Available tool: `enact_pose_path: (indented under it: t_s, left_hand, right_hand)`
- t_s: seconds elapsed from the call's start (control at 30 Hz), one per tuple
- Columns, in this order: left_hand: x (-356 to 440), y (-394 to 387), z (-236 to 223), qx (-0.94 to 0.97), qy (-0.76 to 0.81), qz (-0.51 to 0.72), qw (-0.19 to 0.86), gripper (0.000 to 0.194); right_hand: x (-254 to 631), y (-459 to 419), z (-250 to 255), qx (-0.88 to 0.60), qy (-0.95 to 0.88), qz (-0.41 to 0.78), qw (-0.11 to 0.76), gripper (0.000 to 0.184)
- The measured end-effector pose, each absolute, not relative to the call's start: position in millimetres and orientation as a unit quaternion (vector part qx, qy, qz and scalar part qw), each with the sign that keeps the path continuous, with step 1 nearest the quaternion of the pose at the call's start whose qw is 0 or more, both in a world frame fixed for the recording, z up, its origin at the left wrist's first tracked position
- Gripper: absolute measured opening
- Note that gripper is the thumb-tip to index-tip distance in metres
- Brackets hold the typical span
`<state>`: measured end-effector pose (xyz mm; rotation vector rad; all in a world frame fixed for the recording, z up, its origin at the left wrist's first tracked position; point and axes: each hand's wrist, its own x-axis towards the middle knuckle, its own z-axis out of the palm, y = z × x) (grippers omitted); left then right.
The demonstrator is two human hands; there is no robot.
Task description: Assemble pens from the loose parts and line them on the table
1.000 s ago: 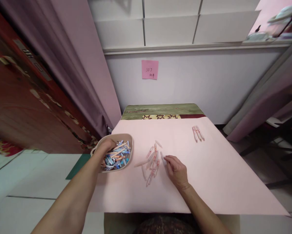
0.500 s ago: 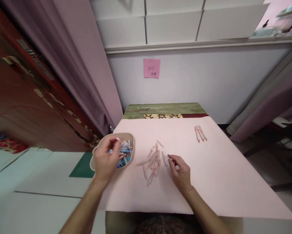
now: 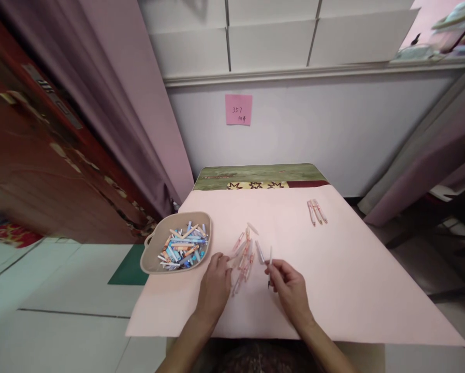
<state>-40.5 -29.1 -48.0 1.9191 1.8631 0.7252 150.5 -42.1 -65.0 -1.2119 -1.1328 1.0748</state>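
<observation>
My right hand (image 3: pixel 289 290) is closed around a slim white pen refill (image 3: pixel 271 259) with a dark tip, held nearly upright above the table. At the left edge of the loose pile, my left hand (image 3: pixel 216 282) has its fingers curled on a pale clear pen barrel (image 3: pixel 233 262), partly hidden by them. Pink-patterned clear pen parts (image 3: pixel 250 265) lie heaped between both hands. One greyish clear barrel (image 3: pixel 259 252) rests just beside the right fingertips. Farther right, three pink-printed pens (image 3: pixel 317 212) lie side by side.
A beige basket (image 3: pixel 150 261) full of blue, white and orange pens stands at the table's left edge. Pale pink paper (image 3: pixel 352 290) covers most of the table. A white wall with a pink note (image 3: pixel 238 110) rises behind it.
My left hand has moved right, from over the basket to the pile's left edge. My right hand has shifted slightly down and now holds the white refill upright.
</observation>
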Motion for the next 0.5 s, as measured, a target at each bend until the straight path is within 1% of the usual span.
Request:
enact_pose_path:
  t_s: [0.03, 0.1, 0.17, 0.27, 0.33, 0.4, 0.47, 0.5]
  left_hand:
    - [-42.2, -25.2, -52.4, 0.690, 0.680, 0.207, 0.136, 0.028]
    - [-42.4, -19.0, -58.5, 0.704, 0.697, 0.110, 0.079, 0.034]
    - [-40.9, -14.3, -60.4, 0.713, 0.698, 0.036, 0.055, 0.032]
    - [-40.4, -9.0, -59.2, 0.717, 0.696, -0.005, 0.041, 0.030]
    - [-42.2, -7.7, -58.2, 0.717, 0.696, 0.001, 0.041, 0.030]
    - [-44.3, -9.8, -56.3, 0.711, 0.701, 0.038, 0.046, 0.029]
    - [-44.8, -15.6, -51.4, 0.696, 0.705, 0.120, 0.067, 0.026]
    - [-44.0, -19.7, -47.3, 0.683, 0.703, 0.174, 0.097, 0.023]
  right_hand:
    - [153.0, -39.5, -65.4, -0.511, -0.430, 0.483, 0.566, 0.028]
    - [156.6, -36.3, -65.1, -0.499, -0.374, 0.518, 0.586, 0.033]
    - [158.4, -36.2, -64.5, -0.492, -0.358, 0.532, 0.589, 0.033]
    - [159.2, -39.0, -64.9, -0.493, -0.349, 0.542, 0.584, 0.033]
    - [159.1, -40.4, -65.8, -0.493, -0.344, 0.543, 0.586, 0.034]
    - [158.9, -40.1, -66.0, -0.491, -0.342, 0.543, 0.589, 0.034]
    - [158.4, -38.0, -63.7, -0.489, -0.336, 0.547, 0.591, 0.034]
    - [157.8, -36.4, -61.3, -0.486, -0.331, 0.553, 0.590, 0.034]
